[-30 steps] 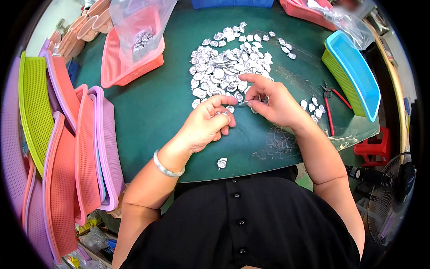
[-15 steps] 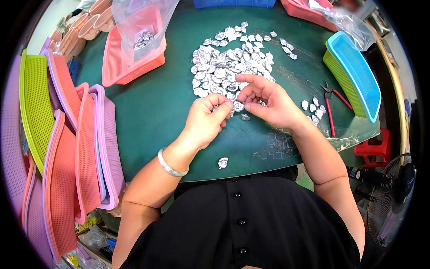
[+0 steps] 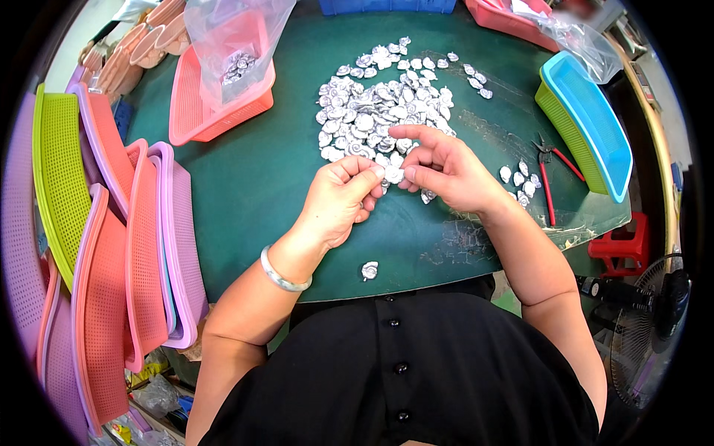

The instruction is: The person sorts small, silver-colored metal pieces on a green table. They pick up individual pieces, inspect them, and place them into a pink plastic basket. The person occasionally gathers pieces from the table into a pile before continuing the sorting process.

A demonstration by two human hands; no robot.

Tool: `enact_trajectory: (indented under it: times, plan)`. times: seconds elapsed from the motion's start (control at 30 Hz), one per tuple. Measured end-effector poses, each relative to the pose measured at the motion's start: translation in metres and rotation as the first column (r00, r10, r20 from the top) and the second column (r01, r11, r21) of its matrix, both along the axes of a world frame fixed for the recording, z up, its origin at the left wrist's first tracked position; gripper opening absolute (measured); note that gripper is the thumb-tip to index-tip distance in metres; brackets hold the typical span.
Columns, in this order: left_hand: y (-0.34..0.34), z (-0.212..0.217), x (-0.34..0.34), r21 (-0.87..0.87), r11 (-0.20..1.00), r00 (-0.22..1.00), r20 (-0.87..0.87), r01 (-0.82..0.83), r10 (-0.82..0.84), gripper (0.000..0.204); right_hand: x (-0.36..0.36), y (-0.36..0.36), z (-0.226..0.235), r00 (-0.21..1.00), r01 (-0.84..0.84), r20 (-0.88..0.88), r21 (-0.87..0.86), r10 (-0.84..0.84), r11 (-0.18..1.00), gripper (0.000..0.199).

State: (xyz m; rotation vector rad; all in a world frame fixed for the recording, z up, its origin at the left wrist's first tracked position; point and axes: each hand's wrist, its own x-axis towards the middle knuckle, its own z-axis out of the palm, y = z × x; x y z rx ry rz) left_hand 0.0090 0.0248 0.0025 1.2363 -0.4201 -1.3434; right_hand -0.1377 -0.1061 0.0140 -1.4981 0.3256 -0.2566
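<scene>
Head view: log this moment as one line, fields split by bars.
left hand: pinching silver rosette | right hand: at rosette's right edge | pile of silver rosettes: beyond hands | red-handled pliers: on table, right

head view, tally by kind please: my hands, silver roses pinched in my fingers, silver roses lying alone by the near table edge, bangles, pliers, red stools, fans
Hands: 2 (left hand, right hand)
Pinched silver rose: 1
Lone silver rose: 1
Bangle: 1
Pliers: 1
Red stool: 1
Fan: 1
Total: 8
</scene>
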Motion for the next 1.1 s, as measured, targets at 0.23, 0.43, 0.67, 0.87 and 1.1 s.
enact_trajectory:
  times: [0.23,0.43,0.67,0.87,1.1]
  plan:
    - [0.0008,0.0030,0.0005,0.010,1.000,0.999,-0.029,0.014,-0.014,0.010,-0.0004,0.0002,0.0004,1.000,0.000,0.003,0.012,0.000,1.000,0.046]
    - [0.0012,0.0014,0.0009,-0.011,1.000,0.999,-0.044,0.010,-0.010,0.009,0.0001,0.0004,0.0013,1.000,-0.002,0.006,0.005,0.002,1.000,0.046]
    - [0.0012,0.0000,0.0009,-0.041,0.999,0.997,-0.073,-0.001,-0.002,0.008,0.0002,-0.0005,-0.0023,0.999,0.031,0.013,-0.027,-0.031,0.999,0.049]
    - [0.0019,-0.0019,0.0016,-0.082,0.996,0.999,-0.026,-0.022,0.020,0.014,0.0009,0.0009,-0.0051,0.996,0.072,0.061,-0.131,-0.064,0.989,0.053]
    - [0.0008,0.0010,-0.0005,-0.068,0.996,0.998,-0.049,-0.050,0.047,0.016,-0.0027,-0.0068,-0.0043,0.992,0.111,0.103,-0.395,-0.075,0.912,0.047]
